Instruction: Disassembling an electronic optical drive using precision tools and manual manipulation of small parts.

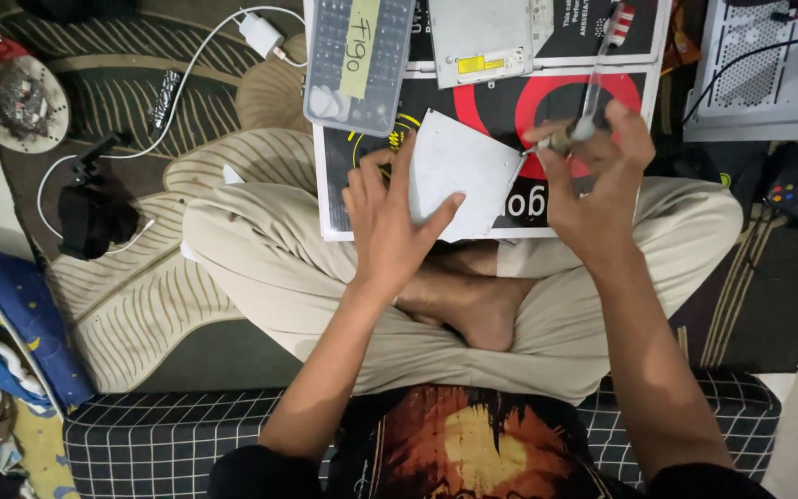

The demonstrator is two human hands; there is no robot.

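Grey flat metal plate [459, 171] gripped by left hand [390, 226]; right hand [598, 180] clamped on screwdriver [593, 88].

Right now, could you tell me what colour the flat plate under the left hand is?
The plate is plain silver-grey metal, seen best in the head view.

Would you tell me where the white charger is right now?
In the head view, the white charger lies on the patterned rug at the top, left of the grey case.
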